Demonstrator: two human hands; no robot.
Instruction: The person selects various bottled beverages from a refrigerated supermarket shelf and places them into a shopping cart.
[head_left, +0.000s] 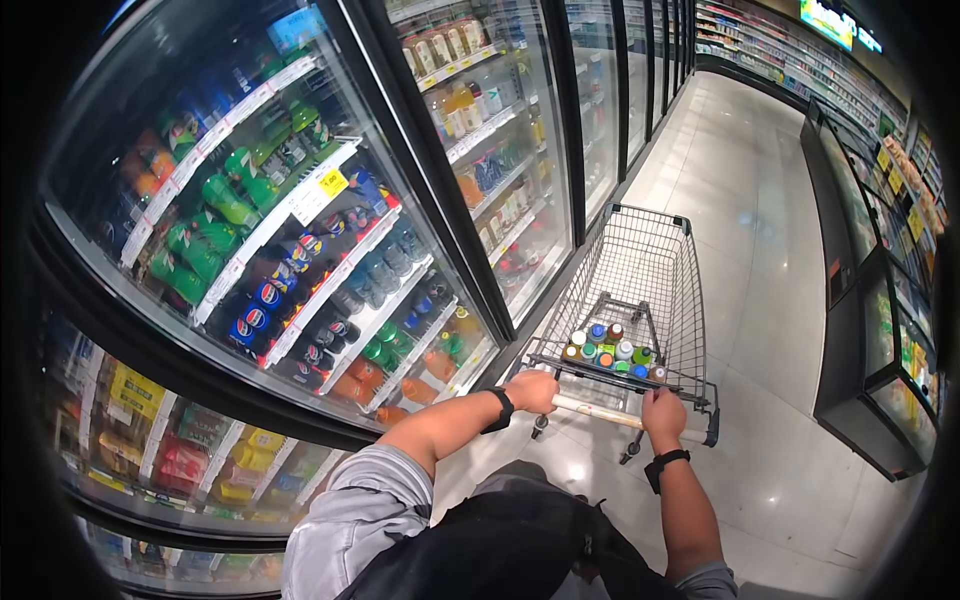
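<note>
My left hand (532, 391) is closed around the left end of the shopping cart handle (600, 410). Further right along the same bar, my right hand (662, 412) grips it too. Each wrist wears a black band. Ahead of my hands stretches the wire shopping cart (690, 300). Several bottles with caps of blue, green, white, orange and brown (605, 360) stand grouped at the near end of its basket, close to the handle.
Tall glass-door drink coolers (400, 200) line the left side, close beside the cart. A low black chiller case (850, 290) runs along the right. Between them a shiny tiled aisle (745, 180) leads to stocked shelves (770, 60) at the back.
</note>
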